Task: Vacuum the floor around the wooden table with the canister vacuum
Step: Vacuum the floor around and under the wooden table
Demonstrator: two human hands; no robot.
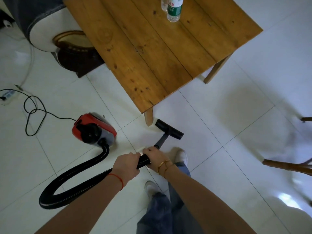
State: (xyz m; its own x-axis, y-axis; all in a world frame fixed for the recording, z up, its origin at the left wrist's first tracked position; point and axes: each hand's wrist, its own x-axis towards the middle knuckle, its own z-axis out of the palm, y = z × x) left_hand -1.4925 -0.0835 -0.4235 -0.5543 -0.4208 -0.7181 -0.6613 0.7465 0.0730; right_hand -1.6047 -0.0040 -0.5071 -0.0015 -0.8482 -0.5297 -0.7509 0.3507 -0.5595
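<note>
Home: tiled floor, wooden table.

two plastic water bottles upright on tabletop | white power strip on tiles, far left | dark stool beside sofa arm

A glossy white tiled floor carries a square wooden plank table, on which two clear plastic water bottles stand near the far edge. On the tiles left of the table's near leg sits a red and grey canister vacuum, with its black ribbed hose looping behind it. Its black floor brush head lies just beside that leg. A black power cord curls toward a white power strip.
</note>
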